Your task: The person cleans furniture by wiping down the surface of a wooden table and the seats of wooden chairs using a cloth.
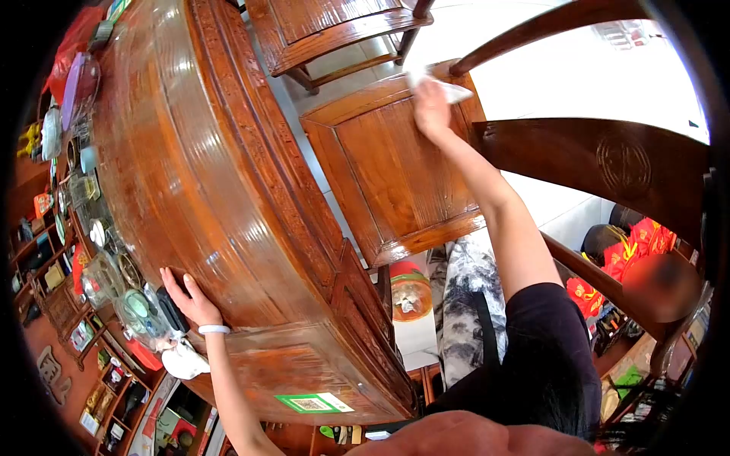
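My right hand (432, 114) is closed on a white cloth (450, 91) at the far edge of a wooden chair seat (395, 163); the hand and cloth are slightly blurred. My left hand (190, 300), a white band on its wrist, rests with fingers spread on the glossy wooden table (182, 175). Just beside it lie a dark object (172, 308) and a crumpled white item (184, 360). A green and white code card (313, 403) lies on the table's near part.
Glass jars and cups (103, 277) line the table's left edge. A second chair (327, 30) stands beyond the seat. The curved chair back (578, 148) is at the right, with red decorations (639, 247) below it. A red bucket-like container (411, 292) is under the seat.
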Demonstrator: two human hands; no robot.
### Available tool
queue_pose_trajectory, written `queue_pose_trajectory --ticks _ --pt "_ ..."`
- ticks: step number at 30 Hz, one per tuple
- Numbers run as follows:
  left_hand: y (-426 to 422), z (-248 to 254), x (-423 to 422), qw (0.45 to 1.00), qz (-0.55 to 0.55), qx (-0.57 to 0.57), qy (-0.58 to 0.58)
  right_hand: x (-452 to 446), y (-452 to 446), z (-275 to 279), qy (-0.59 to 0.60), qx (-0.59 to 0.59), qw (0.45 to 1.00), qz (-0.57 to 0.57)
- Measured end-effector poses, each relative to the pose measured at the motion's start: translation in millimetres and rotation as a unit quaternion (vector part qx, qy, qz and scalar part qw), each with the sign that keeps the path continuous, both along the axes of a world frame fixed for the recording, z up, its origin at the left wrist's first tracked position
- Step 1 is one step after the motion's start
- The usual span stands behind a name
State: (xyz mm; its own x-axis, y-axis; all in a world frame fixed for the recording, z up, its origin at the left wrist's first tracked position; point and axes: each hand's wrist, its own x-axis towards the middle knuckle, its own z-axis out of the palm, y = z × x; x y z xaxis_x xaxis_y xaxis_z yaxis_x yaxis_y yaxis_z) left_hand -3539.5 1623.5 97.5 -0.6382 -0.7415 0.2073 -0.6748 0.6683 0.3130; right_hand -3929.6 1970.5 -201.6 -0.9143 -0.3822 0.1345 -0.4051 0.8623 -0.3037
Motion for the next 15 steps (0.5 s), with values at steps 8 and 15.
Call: queue_pose_trajectory --ticks 8,15 --pt "2.0 0.6 -1.4 1.0 0.008 0.02 0.007 83.3 48.7 14.1 -0.041 0.037 0.994 0.096" --pt "1.0 -0.7 -0.6 1.0 0.011 0.01 0.009 177.3 189.2 23.5 -0.04 0.007 0.997 -0.064"
